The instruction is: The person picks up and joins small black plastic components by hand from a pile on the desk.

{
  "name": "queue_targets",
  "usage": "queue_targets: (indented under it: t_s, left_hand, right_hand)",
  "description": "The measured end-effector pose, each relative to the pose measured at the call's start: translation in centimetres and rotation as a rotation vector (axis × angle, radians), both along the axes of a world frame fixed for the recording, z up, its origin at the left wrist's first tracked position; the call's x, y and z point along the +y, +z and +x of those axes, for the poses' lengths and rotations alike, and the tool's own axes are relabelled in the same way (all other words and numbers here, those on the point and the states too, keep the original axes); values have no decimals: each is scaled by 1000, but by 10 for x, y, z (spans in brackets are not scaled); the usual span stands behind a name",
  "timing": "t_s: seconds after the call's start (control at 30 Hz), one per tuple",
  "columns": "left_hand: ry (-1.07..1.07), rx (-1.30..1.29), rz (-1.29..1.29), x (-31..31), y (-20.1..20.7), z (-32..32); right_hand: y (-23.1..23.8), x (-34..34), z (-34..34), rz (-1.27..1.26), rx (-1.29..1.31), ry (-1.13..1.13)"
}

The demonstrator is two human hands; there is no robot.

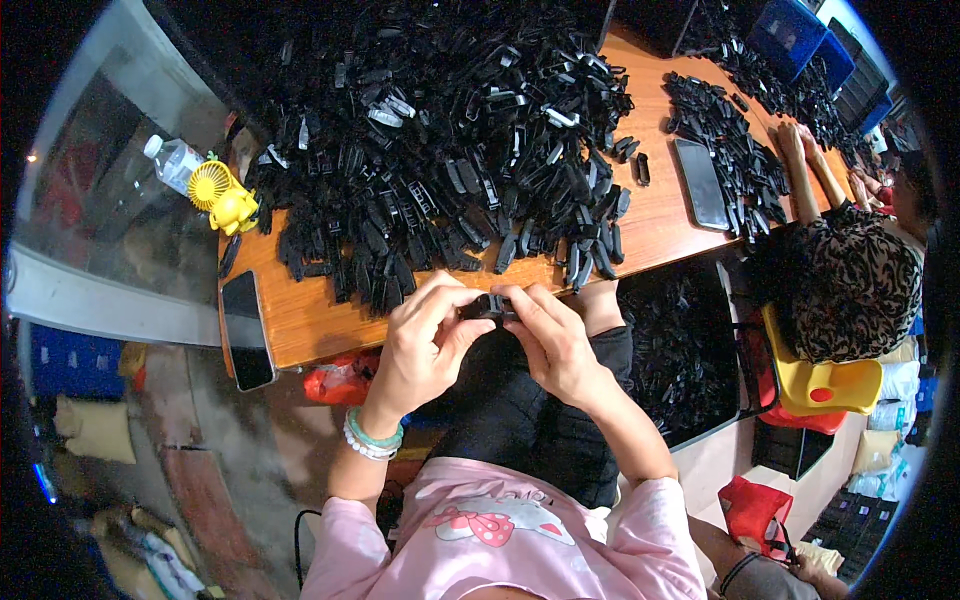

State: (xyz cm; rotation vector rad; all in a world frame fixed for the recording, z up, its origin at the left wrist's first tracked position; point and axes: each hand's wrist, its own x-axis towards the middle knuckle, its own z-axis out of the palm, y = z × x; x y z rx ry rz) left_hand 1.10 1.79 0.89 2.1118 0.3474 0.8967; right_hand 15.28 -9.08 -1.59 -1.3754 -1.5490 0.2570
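Observation:
Between my two hands, over my lap at the table's front edge, is a small black plastic part [488,307]. My left hand [428,338] pinches its left end with thumb and fingers, a green bangle and pale beads on that wrist. The fingers of my right hand [550,335] close on its right end. Its exact kind is hard to make out, as my fingertips cover much of it. Just beyond my hands lies a big heap of similar black plastic parts [420,190], long and narrow, some with glossy faces.
A phone [247,330] lies at the wooden table's [310,335] left corner, near a yellow fan [222,195] and a clear bottle [172,160]. Another phone [702,183] rests beside a second heap [735,150]. At right sits another person [855,280], hands on the table. A bin of black parts [680,350] stands below.

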Motion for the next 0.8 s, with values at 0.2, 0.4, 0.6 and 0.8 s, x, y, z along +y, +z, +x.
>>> queue_targets:
  t_s: [0.2,0.4,0.6,0.8]
  left_hand:
    - [6,71,-60,-8,-19,-2]
    - [31,-5,-631,-26,-46,7]
    - [-117,-110,-1029,-24,-56,-4]
    - [-211,-57,-1139,-29,-49,-3]
  right_hand:
    - [-10,-9,2,-97,-231,-28]
    - [-34,-4,-21,-13,-257,-279]
    - [-35,-15,-13,-104,401,-151]
    - [-48,-18,-22,12,597,-239]
